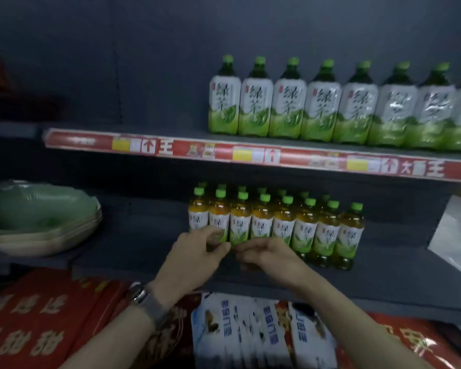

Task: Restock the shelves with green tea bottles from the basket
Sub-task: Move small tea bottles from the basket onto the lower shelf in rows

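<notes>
Two rows of small green tea bottles (306, 230) with green caps stand on the middle shelf (383, 275). My left hand (197, 253), a watch on its wrist, curls round the lower part of the second front bottle (219, 217). My right hand (266, 255) curls round the base of the neighbouring front bottles (261, 222), hiding their bottoms. The fingertips of both hands nearly meet below the third bottle (240, 225). Large green tea bottles (322, 107) line the upper shelf (250, 153). The basket is out of view.
A stack of green bowls (37, 217) sits on the shelf at the left. Red packets (32, 328) and white-blue packets (250, 339) lie below the shelf. The left halves of both shelves are bare. A white sheet (455, 235) shows at the right edge.
</notes>
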### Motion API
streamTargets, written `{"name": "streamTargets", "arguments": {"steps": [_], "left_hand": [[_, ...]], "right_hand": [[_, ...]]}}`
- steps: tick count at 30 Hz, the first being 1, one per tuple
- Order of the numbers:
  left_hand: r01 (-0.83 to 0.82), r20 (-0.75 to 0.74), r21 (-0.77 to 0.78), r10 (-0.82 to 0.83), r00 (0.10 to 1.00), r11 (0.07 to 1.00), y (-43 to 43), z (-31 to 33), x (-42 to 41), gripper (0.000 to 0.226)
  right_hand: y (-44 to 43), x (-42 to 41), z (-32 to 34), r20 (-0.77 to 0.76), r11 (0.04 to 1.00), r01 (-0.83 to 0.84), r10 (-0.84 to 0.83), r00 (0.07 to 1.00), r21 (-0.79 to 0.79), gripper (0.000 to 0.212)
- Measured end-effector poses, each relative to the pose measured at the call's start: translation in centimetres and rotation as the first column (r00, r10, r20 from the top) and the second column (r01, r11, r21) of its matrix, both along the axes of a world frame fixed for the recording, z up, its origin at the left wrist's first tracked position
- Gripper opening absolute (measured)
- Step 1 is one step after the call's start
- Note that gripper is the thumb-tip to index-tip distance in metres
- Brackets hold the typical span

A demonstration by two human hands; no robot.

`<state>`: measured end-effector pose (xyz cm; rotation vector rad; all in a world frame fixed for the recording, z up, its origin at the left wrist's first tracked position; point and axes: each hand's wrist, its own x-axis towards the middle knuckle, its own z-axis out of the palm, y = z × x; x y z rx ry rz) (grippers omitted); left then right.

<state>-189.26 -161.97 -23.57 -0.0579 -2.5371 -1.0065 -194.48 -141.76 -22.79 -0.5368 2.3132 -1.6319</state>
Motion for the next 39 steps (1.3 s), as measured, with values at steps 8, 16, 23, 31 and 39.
{"name": "streamTargets", "arguments": {"steps": [8, 16, 23, 31, 39], "left_hand": [[0.066, -0.249, 0.047, -0.052, 0.967, 0.997, 4.0, 15.8, 1.9, 0.011], [0.007, -0.292, 0.224, 0.060, 0.954, 0.975, 1.1, 24.9, -6.9, 0.036], [-0.215, -0.077, 0.341, 0.255, 0.964, 0.915, -1.7, 25.3, -16.5, 0.100], [-0.232, 0.027, 0.340, 0.237, 0.971, 0.911, -1.4, 24.4, -23.2, 0.141], [-0.237, 0.012, 0.331, 0.247, 0.969, 0.913, -1.6, 23.3, -25.7, 0.141]], "right_hand": [[4.5, 3.3, 14.8, -0.327, 0.990, -0.016, -0.032, 0.945, -0.142, 0.015], [5.7, -2.8, 21.4, -0.809, 0.945, 0.322, -0.145, 0.570, 0.058, 0.023], [7.0, -12.8, 24.8, -0.924, 0.610, 0.703, 0.154, 0.349, 0.367, 0.078], [5.2, -19.7, 24.3, -0.948, 0.516, 0.817, -0.030, 0.317, 0.257, 0.092], [3.3, -20.7, 23.9, -0.893, 0.609, 0.753, -0.160, 0.422, 0.247, 0.114]]}}
